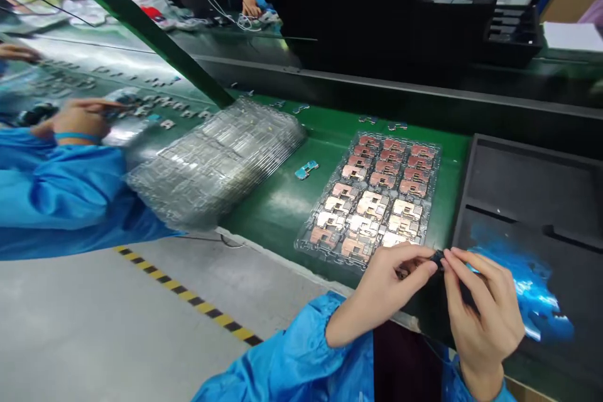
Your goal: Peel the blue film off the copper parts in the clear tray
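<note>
My left hand (391, 286) and my right hand (480, 314) meet at the near edge of the green bench and pinch a small dark part (438, 257) between their fingertips. Just beyond my hands lies a clear plastic tray (440, 157) filled with several copper-coloured flat parts (372, 204) in rows. A single small blue part (306, 169) lies loose on the green surface to the left of the tray.
A tall stack of clear empty trays (217, 163) lies left of the tray. A black tray (532, 195) with blue film (532, 282) sits at the right. A co-worker's hand (80, 119) in a blue sleeve works at the left. Black bins (461, 0) stand behind the conveyor.
</note>
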